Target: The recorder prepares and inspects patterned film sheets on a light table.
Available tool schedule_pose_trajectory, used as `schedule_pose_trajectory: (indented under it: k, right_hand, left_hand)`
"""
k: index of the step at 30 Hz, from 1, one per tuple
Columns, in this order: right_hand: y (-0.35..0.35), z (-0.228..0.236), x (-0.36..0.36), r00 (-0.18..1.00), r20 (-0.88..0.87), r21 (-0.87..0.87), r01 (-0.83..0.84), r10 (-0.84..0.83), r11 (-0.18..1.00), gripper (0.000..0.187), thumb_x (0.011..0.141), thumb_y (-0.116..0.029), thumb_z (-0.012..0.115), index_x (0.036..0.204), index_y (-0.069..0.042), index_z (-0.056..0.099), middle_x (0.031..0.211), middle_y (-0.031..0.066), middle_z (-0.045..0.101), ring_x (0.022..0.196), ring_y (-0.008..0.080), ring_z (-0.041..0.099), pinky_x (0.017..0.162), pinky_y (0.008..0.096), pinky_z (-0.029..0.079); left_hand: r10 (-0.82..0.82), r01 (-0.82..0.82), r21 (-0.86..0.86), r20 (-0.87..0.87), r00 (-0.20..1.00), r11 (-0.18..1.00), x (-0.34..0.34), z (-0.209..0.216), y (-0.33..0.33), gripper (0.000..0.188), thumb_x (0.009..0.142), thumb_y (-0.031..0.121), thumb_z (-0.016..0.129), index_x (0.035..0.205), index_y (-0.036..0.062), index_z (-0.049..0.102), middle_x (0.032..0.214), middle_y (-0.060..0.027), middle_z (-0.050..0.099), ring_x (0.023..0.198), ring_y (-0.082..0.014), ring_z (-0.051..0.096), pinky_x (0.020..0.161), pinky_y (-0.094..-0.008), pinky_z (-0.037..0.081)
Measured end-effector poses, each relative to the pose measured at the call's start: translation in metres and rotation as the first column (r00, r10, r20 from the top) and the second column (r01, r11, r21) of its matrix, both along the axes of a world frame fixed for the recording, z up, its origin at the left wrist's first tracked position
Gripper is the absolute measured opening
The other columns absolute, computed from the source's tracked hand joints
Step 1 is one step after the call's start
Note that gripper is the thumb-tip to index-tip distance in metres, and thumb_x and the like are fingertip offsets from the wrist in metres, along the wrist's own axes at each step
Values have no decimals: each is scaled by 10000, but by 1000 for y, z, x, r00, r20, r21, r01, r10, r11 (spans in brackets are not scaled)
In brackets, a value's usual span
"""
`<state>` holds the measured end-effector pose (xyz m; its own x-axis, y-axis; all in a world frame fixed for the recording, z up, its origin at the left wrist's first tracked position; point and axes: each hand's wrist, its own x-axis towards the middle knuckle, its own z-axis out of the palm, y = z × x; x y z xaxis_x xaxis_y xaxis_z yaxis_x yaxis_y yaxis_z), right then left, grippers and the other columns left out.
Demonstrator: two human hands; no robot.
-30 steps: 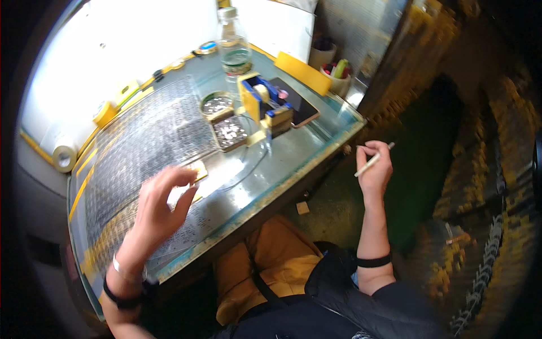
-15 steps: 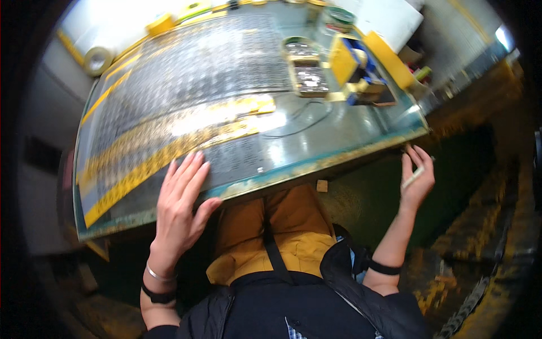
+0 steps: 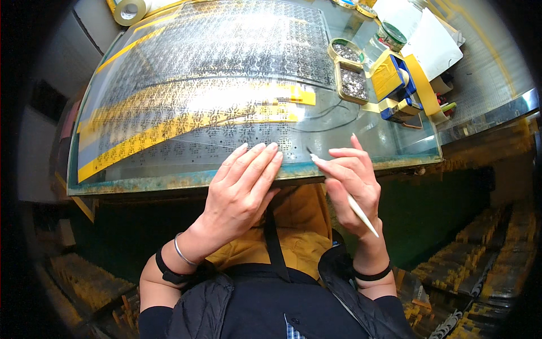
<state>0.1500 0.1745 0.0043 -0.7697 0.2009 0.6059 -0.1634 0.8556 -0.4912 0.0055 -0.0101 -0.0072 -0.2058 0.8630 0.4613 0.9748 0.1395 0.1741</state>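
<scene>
Both the left hand [image 3: 240,183] and the right hand [image 3: 353,183] were at the near edge of the bench [image 3: 158,186]. Grasping nothing visible, the left hand had its straight fingers together over the lower margin of the dark-marked clear sheeting [image 3: 254,79]. The right hand gripped a slim white brush [image 3: 363,216], its dark tip pointing toward the bench top, contact unclear. Beyond stood a rectangular tray [image 3: 351,85] of small shiny pieces, beside a tape dispenser [image 3: 389,79].

Downward fisheye view from head height
</scene>
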Motion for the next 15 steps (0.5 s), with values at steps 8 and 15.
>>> schedule_pose_trajectory:
  k: [8, 15]
  right_hand:
    - [-5, -20, -15, 996, -73, 27, 49, -47, 998, 247, 702, -12, 792, 928, -92, 730, 993, 100, 717, 1007, 306, 677, 1042, 529, 428]
    - [-15, -13, -16, 990, -140, -75, 0, -11, 997, 223, 698, 20, 768, 897, -65, 714, 909, 96, 732, 904, 259, 708, 1019, 501, 459]
  left_hand:
    - [-2, 2, 5, 8, 1000, 1000, -3, 2, 5, 627, 716, 161, 770, 1290, 5, 572, 1356, -156, 558, 1243, -309, 541, 1083, -449, 410]
    - [4, -4, 8, 4, 1000, 1000, -3, 0, 8, 631, 715, 165, 769, 1295, 13, 572, 1366, -152, 554, 1254, -308, 536, 1087, -450, 408]
